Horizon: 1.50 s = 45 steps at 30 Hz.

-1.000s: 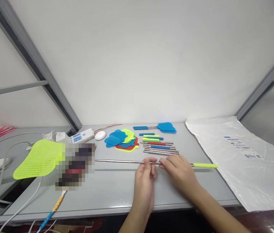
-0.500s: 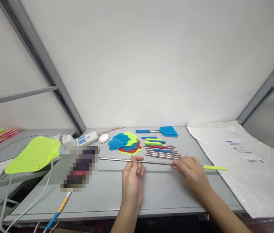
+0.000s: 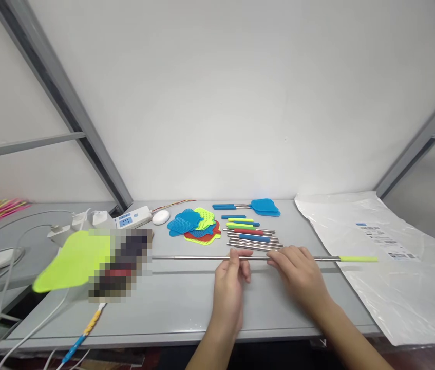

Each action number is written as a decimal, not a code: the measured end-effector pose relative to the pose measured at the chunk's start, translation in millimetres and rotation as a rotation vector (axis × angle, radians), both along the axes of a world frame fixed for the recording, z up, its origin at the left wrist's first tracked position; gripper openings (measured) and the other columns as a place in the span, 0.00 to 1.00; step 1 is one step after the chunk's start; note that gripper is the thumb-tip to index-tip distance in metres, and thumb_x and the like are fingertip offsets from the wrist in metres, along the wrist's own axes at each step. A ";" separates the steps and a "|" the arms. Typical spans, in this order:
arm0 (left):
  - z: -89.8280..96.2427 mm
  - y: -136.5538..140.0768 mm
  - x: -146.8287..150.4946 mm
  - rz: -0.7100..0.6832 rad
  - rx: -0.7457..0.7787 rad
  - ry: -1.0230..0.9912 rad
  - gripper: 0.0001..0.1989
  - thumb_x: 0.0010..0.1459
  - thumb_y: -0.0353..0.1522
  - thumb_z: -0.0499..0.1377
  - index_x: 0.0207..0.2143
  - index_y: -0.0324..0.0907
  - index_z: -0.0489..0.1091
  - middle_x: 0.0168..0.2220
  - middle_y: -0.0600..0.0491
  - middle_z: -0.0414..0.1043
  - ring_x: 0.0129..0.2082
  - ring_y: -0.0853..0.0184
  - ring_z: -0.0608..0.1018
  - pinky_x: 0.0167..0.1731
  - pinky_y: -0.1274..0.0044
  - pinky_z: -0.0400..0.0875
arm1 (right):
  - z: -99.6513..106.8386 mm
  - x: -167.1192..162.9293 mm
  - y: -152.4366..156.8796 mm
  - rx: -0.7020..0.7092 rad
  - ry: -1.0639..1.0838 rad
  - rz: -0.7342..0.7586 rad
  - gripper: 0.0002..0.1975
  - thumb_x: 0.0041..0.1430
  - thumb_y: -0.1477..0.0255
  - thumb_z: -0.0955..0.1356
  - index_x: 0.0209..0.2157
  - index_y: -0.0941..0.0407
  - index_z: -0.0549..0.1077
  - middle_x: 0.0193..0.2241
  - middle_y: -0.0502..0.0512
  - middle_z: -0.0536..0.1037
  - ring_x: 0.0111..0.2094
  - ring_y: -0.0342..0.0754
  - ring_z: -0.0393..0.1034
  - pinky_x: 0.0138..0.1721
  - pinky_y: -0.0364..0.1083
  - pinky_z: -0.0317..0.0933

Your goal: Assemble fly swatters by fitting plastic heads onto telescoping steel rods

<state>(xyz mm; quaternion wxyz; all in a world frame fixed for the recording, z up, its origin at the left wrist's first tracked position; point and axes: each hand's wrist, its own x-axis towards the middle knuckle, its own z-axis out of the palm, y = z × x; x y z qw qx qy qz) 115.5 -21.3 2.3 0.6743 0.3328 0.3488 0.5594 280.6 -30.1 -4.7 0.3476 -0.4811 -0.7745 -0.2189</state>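
Both my hands are on the long metal rod of an extended fly swatter (image 3: pixel 194 257) held level above the table. My left hand (image 3: pixel 231 275) pinches the rod near its middle, thumb on the near side. To its right, my right hand (image 3: pixel 294 264) is closed over the rod from above. The yellow-green grip (image 3: pixel 358 259) sticks out past my right hand. At the far left is the swatter's yellow-green head (image 3: pixel 73 261), smeared by motion; a pixelated patch covers where it joins the rod.
Loose swatter heads (image 3: pixel 188 223), coloured grip tubes (image 3: pixel 242 221) and metal rods (image 3: pixel 253 244) lie behind the hands. Two blue swatters (image 3: pixel 264 206) rest farther back. A white plastic bag (image 3: pixel 382 267) covers the right side. A power strip (image 3: pixel 134 217) and cables lie left.
The swatter has shifted right. My left hand has moved right, closer to my right hand. More metal rod now shows between my right hand and the grip.
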 end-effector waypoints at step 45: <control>-15.2 -10.7 -46.7 0.356 -0.080 -0.288 0.16 0.59 0.45 0.57 0.35 0.40 0.68 0.20 0.60 0.55 0.21 0.75 0.59 0.25 0.79 0.57 | 10.1 7.4 2.8 -0.026 -0.181 -0.066 0.10 0.67 0.70 0.61 0.33 0.56 0.70 0.25 0.52 0.69 0.29 0.47 0.59 0.34 0.47 0.49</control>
